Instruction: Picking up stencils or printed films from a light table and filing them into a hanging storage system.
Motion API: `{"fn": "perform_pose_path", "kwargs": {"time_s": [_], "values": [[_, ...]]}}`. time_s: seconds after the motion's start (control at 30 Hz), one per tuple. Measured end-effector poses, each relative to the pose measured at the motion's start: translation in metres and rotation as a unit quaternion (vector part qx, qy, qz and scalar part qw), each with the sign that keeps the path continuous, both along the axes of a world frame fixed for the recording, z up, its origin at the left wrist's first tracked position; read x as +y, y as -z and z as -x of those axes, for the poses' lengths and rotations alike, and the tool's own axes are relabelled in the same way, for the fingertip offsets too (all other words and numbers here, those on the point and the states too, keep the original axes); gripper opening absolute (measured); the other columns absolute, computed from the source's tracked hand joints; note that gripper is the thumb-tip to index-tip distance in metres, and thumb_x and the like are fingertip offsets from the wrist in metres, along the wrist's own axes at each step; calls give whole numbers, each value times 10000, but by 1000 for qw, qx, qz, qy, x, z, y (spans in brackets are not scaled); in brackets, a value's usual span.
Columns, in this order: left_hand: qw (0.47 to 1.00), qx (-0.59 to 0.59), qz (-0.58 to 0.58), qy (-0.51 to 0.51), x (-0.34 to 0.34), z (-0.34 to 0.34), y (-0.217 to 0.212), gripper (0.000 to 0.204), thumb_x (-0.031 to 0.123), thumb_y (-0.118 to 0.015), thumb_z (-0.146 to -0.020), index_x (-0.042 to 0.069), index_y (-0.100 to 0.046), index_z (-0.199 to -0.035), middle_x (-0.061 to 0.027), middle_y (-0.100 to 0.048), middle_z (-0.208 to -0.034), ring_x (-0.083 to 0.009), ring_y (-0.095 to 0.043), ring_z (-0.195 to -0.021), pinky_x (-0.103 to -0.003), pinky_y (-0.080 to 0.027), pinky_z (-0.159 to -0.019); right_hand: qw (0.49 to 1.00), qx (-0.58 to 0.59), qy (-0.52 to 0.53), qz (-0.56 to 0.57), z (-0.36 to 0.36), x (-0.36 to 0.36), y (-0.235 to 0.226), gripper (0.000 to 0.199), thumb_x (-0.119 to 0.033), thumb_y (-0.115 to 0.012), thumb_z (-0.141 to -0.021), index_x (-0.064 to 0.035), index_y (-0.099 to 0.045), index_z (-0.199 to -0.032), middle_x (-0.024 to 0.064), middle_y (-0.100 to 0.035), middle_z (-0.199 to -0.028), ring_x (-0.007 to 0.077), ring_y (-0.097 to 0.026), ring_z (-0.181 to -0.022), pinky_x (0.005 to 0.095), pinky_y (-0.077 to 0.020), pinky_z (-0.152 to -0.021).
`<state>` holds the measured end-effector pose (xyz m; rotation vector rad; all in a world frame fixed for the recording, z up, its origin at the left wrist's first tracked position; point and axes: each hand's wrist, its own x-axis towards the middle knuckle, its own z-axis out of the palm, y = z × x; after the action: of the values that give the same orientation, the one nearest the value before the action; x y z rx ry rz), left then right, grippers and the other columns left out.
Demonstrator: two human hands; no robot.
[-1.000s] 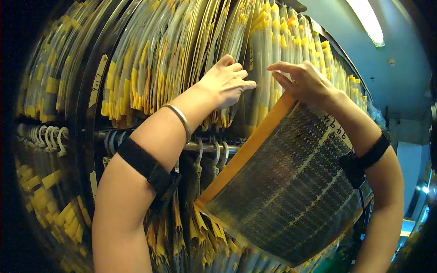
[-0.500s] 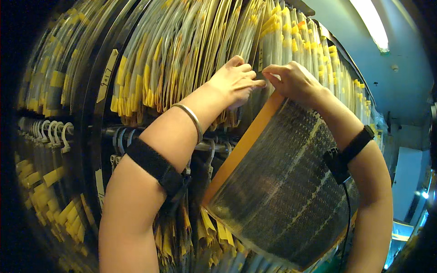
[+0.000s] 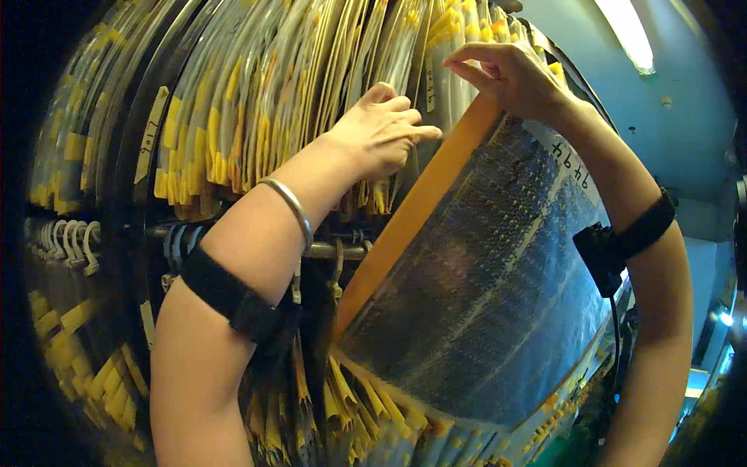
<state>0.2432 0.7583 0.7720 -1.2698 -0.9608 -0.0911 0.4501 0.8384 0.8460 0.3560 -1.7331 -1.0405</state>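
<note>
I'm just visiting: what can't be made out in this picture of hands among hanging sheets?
Left hand, head view: its own back hides some fingers, so any grip is unclear.
Dark sheet, head view: its top end is hidden behind the right hand.
Lower hanging sheets, head view: cut off by the bottom edge.
Small bright light, head view: too small and blurred to identify.

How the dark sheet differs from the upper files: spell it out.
The sheet shows its broad face; the files mostly show edges. The sheet is dark with an orange strip; the files are greyish with yellow patches. The sheet slants in the right hand; the files sit packed in a row. Both look shiny in places.
</note>
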Motion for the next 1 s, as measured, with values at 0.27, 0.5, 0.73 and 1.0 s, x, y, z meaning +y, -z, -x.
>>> {"fn": "perform_pose_path", "kwargs": {"time_s": [0.27, 0.5, 0.73, 1.0], "values": [[1000, 24, -17, -6, 10, 12, -1, 330, 175, -526, -780, 177, -575, -1106, 11, -577, -1020, -158, -511, -1024, -350, -264, -994, 997, -12, -13, 70, 20, 5, 20, 160, -219, -624, -860, -113, -669, -970, 68, -526, -583, 162, -486, -514, 311, -385, -484], [999, -12, -27, -22, 4, -1, 1, 243, 96, -476, -804, 103, -580, -1024, -12, -579, -1031, -165, -516, -1060, -349, -282, -989, 997, -27, 8, 69, 56, 26, 22, 147, -193, -552, -846, -66, -628, -842, 207, -607, -711, 394, -614, -682, 443, -497, -598], [981, -43, -104, 157, 8, 13, -3, 297, 112, -596, -780, 90, -557, -1074, -61, -555, -1209, -190, -516, -1150, -368, -320, -943, 994, 63, 37, 87, 71, 32, 22, 237, -209, -543, -896, -9, -624, -798, 211, -608, -696, 406, -607, -678, 461, -489, -605], [962, -62, -123, 237, -2, 13, -15, 311, 82, -630, -766, -18, -546, -1049, -194, -527, -1209, -357, -512, -1134, -382, -422, -976, 987, 69, 79, 118, 61, 32, 36, 508, -189, -573, -859, -161, -379, -1329, 222, -592, -625, 410, -610, -616, 481, -493, -572]]}}
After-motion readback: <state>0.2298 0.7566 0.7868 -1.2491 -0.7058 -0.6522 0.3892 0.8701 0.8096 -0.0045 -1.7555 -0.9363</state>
